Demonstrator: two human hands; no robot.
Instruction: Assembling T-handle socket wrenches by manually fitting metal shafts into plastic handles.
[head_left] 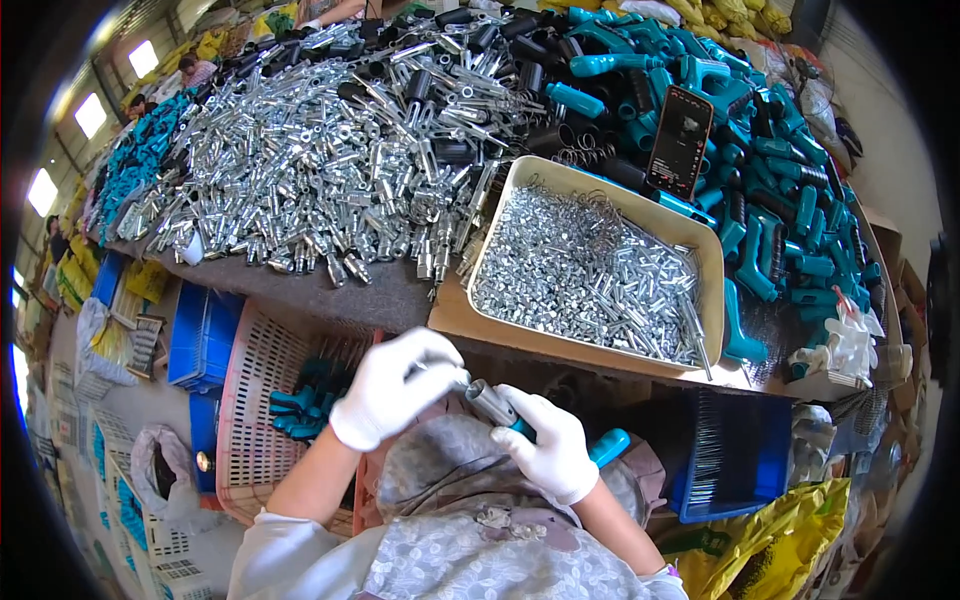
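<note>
Lower centre of the frame: left hand (393,388) in a white glove, fingers curled shut around a small metal piece whose shape cannot be told, pressed toward the metal end of a teal-handled tool (520,420). Right hand (550,447), also gloved, closed around the tool's middle, teal grip end protruding toward lower right, metal sleeve pointing toward upper left, all held above the lap and just below the desk (395,295) edge. Centre right: beige tray (712,290) filled with small silvery fittings, partly overhanging the desk edge. Upper left and centre: large heap of metal parts (300,160). Upper right: pile of teal handles (780,180) with a phone (680,140) propped on top. Lower left: pink perforated basket (255,400) holding several teal pieces. Likely risks: small piece slipping from gloved fingertips into the lap or basket through poor feel; sleeve seated crooked if pushed off-axis; tray tipped by a knock from a rising forearm.
</note>
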